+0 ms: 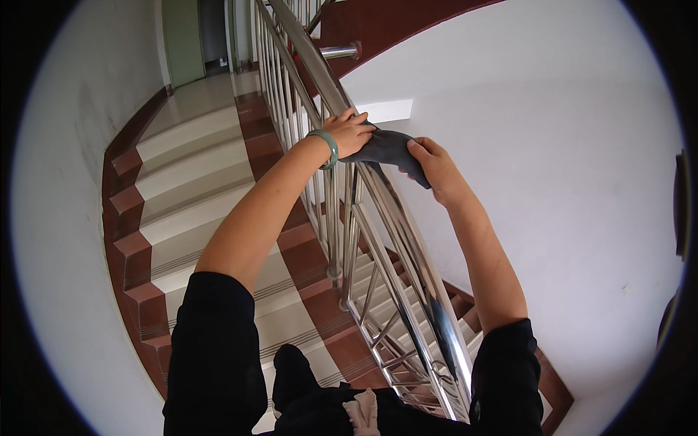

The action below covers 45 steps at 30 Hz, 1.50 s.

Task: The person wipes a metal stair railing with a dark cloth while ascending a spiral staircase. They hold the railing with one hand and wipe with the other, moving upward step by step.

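A dark grey cloth (388, 146) lies across the polished steel handrail (312, 54) of the stair railing. My left hand (349, 132), with a green bangle (330, 147) at the wrist, rests palm down on the cloth's left part over the rail. Its fingers are spread and extended. To the right of the rail, my right hand (431, 161) pinches the far end of the cloth, thumb on top and fingertips partly hidden beneath. Between the hands the cloth is stretched, and its right end droops downward.
Pale stair treads with red-brown borders (262, 155) rise on the left to a landing with a green door (184, 41). Steel balusters (278, 92) stand below the rail. Lower steps (376, 280) show through the railing. White walls (545, 180) flank both sides.
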Each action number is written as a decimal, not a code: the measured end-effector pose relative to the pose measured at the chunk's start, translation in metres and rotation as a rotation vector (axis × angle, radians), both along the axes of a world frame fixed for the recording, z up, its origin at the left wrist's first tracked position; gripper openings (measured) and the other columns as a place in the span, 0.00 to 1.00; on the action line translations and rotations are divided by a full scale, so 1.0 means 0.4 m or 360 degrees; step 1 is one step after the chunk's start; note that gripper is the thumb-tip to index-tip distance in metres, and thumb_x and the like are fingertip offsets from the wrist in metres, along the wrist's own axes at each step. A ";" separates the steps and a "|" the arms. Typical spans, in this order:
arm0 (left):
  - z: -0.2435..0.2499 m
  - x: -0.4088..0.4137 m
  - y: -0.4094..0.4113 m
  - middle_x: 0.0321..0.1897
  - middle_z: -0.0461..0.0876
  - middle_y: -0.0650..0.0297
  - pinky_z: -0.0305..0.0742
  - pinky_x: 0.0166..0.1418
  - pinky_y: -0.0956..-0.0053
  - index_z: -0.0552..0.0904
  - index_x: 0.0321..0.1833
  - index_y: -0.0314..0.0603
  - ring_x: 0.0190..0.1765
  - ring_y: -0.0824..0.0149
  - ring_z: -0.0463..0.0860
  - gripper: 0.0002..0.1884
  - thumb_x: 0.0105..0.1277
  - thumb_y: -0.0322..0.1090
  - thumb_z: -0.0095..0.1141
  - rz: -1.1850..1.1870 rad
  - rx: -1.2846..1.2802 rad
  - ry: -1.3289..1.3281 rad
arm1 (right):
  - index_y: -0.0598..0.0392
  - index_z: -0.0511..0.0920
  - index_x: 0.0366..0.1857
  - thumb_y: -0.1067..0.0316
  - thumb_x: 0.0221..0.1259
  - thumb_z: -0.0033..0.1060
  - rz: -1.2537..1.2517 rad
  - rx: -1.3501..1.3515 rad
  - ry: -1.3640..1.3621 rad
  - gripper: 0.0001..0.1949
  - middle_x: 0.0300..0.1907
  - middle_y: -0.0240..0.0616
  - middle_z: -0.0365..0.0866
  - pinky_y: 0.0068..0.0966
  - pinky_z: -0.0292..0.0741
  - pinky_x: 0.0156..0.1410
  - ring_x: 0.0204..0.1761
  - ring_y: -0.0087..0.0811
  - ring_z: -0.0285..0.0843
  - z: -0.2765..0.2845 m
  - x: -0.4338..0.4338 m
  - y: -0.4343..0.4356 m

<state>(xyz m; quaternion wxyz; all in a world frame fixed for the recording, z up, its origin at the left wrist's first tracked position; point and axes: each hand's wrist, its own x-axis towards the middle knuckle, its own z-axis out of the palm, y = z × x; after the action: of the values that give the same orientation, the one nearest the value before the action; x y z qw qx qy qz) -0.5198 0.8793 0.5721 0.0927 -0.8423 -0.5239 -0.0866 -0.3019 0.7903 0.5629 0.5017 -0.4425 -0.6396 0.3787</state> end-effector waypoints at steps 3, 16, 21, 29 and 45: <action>0.001 0.002 -0.012 0.80 0.56 0.70 0.50 0.79 0.53 0.73 0.73 0.60 0.82 0.57 0.48 0.24 0.78 0.50 0.36 0.0025 0.0009 0.0000 | 0.61 0.78 0.49 0.55 0.73 0.55 0.0221 -0.0414 0.0593 0.17 0.39 0.34 0.81 0.26 0.72 0.47 0.39 0.25 0.76 0.010 -0.022 -0.023; -0.002 0.019 -0.013 0.80 0.56 0.68 0.51 0.79 0.56 0.73 0.73 0.61 0.82 0.58 0.48 0.25 0.77 0.49 0.34 0.0087 -0.0014 -0.0018 | 0.52 0.75 0.44 0.59 0.73 0.57 0.0066 -0.0176 0.0766 0.09 0.36 0.30 0.78 0.22 0.73 0.44 0.36 0.21 0.74 -0.035 -0.007 -0.042; -0.015 0.016 -0.018 0.81 0.55 0.68 0.49 0.80 0.54 0.73 0.73 0.64 0.82 0.57 0.47 0.25 0.77 0.50 0.34 0.0121 0.0067 -0.0035 | 0.52 0.73 0.47 0.54 0.79 0.43 0.0713 -0.0909 0.0987 0.13 0.35 0.36 0.81 0.26 0.78 0.40 0.32 0.24 0.78 -0.070 0.003 -0.047; -0.022 0.051 -0.048 0.81 0.54 0.67 0.45 0.81 0.54 0.75 0.71 0.64 0.83 0.57 0.47 0.24 0.76 0.53 0.38 0.0204 0.0054 -0.0214 | 0.57 0.68 0.64 0.63 0.67 0.57 -0.0377 0.0417 -0.0875 0.23 0.53 0.50 0.79 0.41 0.75 0.60 0.55 0.49 0.78 -0.171 0.082 -0.055; -0.045 -0.012 0.071 0.81 0.55 0.65 0.40 0.84 0.59 0.74 0.71 0.58 0.83 0.61 0.46 0.24 0.78 0.47 0.34 0.0038 0.0535 -0.0228 | 0.61 0.59 0.72 0.57 0.74 0.45 -0.0262 0.0484 -0.1185 0.28 0.66 0.60 0.68 0.45 0.72 0.68 0.66 0.56 0.70 -0.106 -0.175 0.074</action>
<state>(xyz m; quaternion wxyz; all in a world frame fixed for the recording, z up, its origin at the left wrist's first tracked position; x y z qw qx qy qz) -0.5245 0.9076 0.5541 0.1958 -0.8003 -0.5173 -0.2315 -0.3721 0.8198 0.5206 0.3245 -0.5198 -0.7885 0.0523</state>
